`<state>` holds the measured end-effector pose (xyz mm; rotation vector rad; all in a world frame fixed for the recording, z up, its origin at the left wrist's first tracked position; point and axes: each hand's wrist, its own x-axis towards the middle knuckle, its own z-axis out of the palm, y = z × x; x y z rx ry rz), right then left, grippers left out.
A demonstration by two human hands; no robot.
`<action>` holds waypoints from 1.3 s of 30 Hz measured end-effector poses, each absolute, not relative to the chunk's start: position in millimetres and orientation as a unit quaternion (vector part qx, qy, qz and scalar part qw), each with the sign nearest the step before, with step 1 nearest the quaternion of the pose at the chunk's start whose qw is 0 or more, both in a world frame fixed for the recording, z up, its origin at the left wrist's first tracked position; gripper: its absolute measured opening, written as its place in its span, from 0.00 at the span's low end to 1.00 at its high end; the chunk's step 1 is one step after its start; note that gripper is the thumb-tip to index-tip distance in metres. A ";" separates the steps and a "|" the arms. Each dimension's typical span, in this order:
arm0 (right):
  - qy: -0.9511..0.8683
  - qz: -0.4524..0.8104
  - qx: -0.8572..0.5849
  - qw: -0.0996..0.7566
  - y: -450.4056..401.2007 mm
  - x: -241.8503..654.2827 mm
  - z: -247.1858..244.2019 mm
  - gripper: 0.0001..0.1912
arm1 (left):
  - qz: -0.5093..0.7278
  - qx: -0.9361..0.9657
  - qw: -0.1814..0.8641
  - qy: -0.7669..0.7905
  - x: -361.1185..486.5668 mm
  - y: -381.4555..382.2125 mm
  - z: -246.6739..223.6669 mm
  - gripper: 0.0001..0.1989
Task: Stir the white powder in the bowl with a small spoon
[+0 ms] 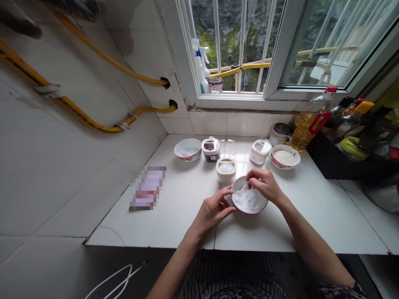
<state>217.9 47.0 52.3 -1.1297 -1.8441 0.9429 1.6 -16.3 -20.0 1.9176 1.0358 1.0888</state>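
A white bowl (249, 207) with a pinkish rim sits near the counter's front edge and holds a white substance (250, 200). My left hand (215, 209) steadies this bowl from the left, fingers at the rim and thumb low on its side. Between the closed fingers of my right hand (263, 185) is a small white spoon (242, 190), its tip down inside the bowl. Just behind the bowl stands a white seasoning jar (226, 170) with a clear lid. A second jar (211, 149) with dark contents has its clear lid raised to the right.
At the back left is a flowered bowl (188, 149); at the back right, a bowl of pale powder (285, 158) beside a white jar (260, 152). An oil bottle (307, 124) and a black bottle box (330, 162) border the right. A blurred packet (148, 189) lies left.
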 end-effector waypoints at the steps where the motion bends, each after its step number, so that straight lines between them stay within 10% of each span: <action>1: -0.698 0.404 -0.446 0.389 47.5 218.6 53.5 0.07 | 0.418 0.740 0.344 0.400 1.7 -16.3 -19.7 0.16; 28: -0.552 0.527 -0.462 0.452 60.3 226.7 57.2 0.04 | 0.422 0.743 0.339 0.394 3.5 -15.1 -17.5 0.18; 39: -0.683 0.227 -0.436 0.541 49.5 203.3 49.5 0.05 | 0.420 0.742 0.343 0.393 2.9 -14.9 -19.5 0.17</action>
